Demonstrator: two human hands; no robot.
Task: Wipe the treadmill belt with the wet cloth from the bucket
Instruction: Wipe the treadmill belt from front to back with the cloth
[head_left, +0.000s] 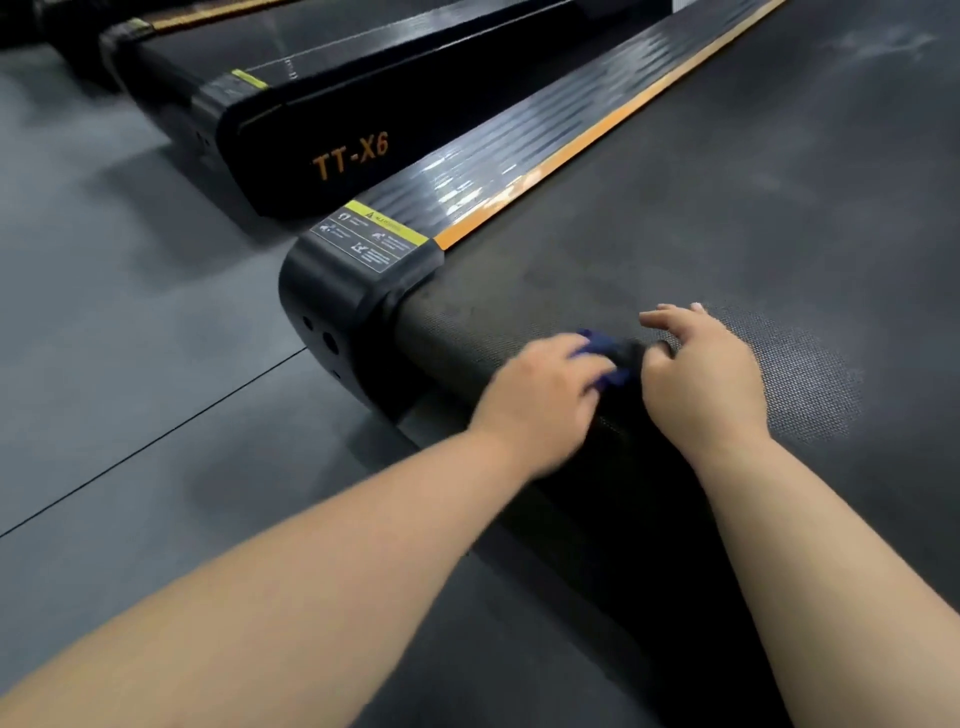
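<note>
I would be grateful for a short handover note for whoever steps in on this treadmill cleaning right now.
Left hand: grips the blue cloth at the rear end of the treadmill belt.
Right hand: on the belt beside the cloth; unclear whether it pinches it.
Done: cloth is on the belt; a lighter patch shows right of the hands.
Left: pale smudges further up. Bucket not in view.

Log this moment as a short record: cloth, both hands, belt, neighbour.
cloth: blue cloth, bunched on the belt's rear end
left: left hand grips the cloth, blurred
right: right hand at the cloth's dark end; hold unclear
belt: treadmill belt, paler patch beside right hand
neighbour: second treadmill marked TT-X6
</note>
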